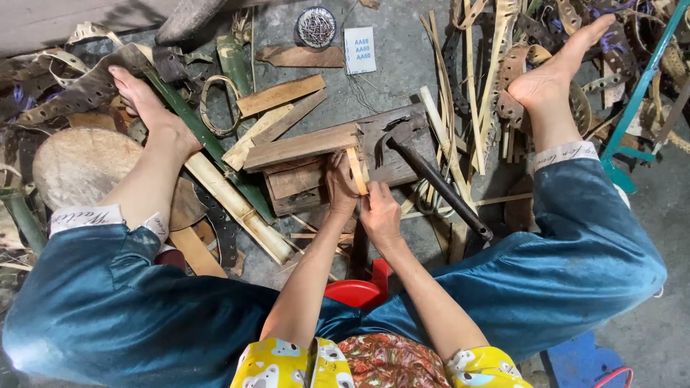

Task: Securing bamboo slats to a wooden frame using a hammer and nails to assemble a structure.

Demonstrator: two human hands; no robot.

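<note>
Seated on the concrete floor (402,50), you work a thin bamboo strip (356,171) against a stack of wooden blocks (302,162) between your bare feet. Left of the blocks, split bamboo culms (230,197) lie slanted across the floor beside a round stone (79,162). Your left hand (341,188) is curled closed at the blocks' right end, fingers pressing the strip's lower part; just right of it, your right hand (379,213) is pinched shut on the same strip from below. A hammer (424,169) rests on the dark plank right of the blocks, its handle pointing toward your right knee. Behind the blocks sits a small tin of nails (316,27). The strip looks springy: should your pinch slip, its edge could slice a finger, and a nudge could send the hammer sliding off the plank.
</note>
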